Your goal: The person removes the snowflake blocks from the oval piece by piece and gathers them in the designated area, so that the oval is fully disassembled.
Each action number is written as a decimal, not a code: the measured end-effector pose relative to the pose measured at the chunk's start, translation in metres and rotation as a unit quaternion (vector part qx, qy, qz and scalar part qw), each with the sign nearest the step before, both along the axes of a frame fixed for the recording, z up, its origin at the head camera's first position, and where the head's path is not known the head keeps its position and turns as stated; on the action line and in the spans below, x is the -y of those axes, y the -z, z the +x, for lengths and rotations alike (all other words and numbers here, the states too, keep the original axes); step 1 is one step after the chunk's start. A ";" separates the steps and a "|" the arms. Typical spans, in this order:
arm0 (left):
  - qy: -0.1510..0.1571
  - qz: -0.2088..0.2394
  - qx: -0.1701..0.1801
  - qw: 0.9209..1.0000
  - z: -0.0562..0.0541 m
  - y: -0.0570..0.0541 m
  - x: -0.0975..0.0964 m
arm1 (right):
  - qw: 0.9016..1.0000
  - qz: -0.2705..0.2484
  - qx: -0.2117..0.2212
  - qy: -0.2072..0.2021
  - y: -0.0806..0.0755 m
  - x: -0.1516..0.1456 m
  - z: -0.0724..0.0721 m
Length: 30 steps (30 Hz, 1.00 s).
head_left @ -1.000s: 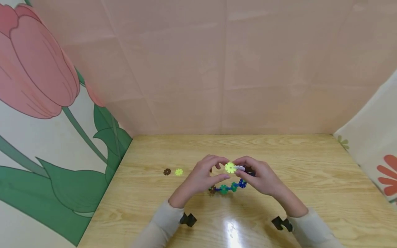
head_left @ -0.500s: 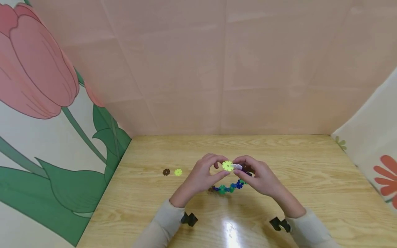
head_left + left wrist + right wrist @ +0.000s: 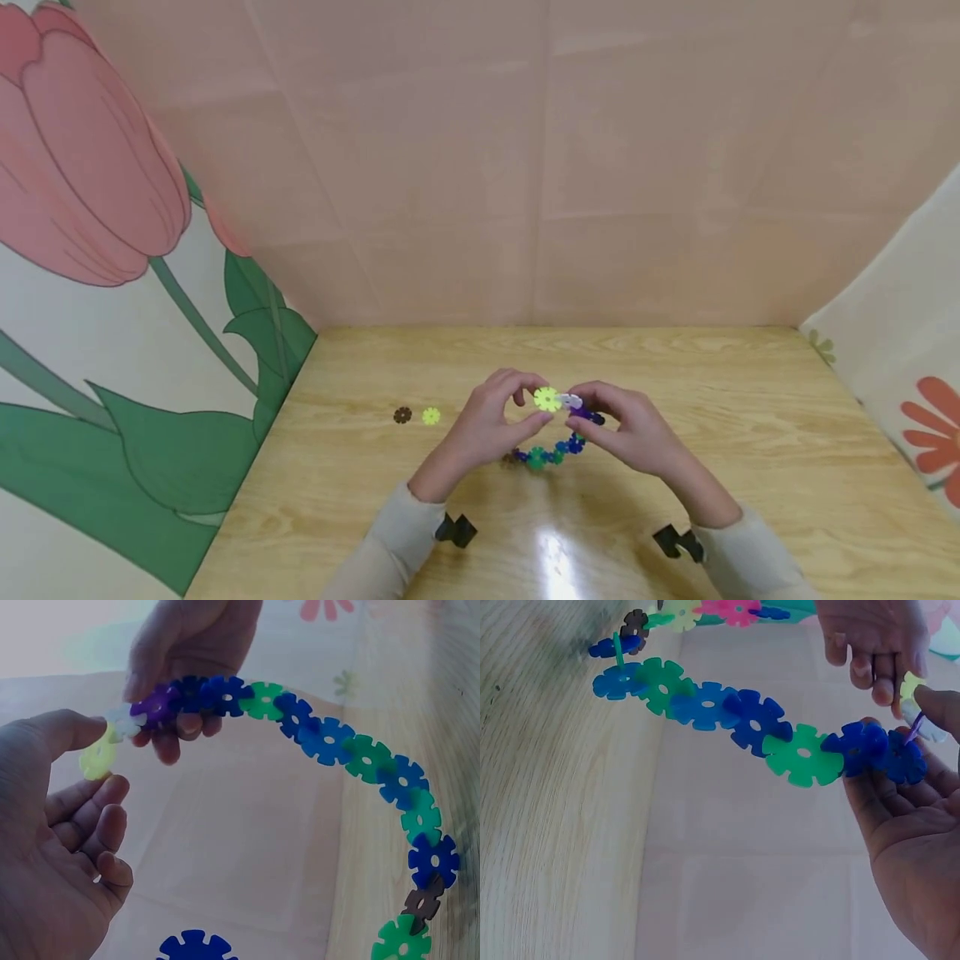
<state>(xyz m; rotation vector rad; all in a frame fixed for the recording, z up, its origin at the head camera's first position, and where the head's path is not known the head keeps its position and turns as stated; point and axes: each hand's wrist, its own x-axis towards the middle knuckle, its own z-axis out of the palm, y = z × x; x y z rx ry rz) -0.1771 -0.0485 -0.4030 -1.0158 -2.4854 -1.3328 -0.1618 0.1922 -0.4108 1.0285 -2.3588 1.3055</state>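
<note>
Thumb and index finger of my left hand (image 3: 487,425) pinch a yellow snowflake disc (image 3: 547,399) by its edge. That disc joins a white disc (image 3: 126,724), which meets a purple disc (image 3: 156,707) at the end of a long chain of linked discs (image 3: 328,740). My right hand (image 3: 637,429) grips the chain around the purple disc, its fingers beneath the dark blue discs (image 3: 862,750) beside it. Blue, green and brown discs follow, curving down toward the table. Farther along, the right wrist view shows a pink disc (image 3: 739,610) and a pale yellow one (image 3: 684,613).
On the wood-grain table (image 3: 337,500), a brown disc (image 3: 402,415) and a loose yellow disc (image 3: 431,416) lie left of the hands. A pink sheet (image 3: 450,167) rises behind the table. Panels with a tulip (image 3: 97,150) and a red flower (image 3: 937,425) flank it.
The yellow disc has shifted slightly left and up with the left hand. More of the white disc shows between the hands, and the right fingertips have shifted from it onto the purple disc.
</note>
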 end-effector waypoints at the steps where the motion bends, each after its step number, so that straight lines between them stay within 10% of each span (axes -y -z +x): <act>1: 0.002 0.002 -0.001 1.000 0.000 0.000 0.000 | 1.000 -0.005 -0.005 -0.003 0.000 0.000 0.000; 30: 0.035 -0.033 -0.021 0.999 0.005 -0.004 -0.006 | 0.998 -0.048 -0.036 0.007 0.002 0.009 0.002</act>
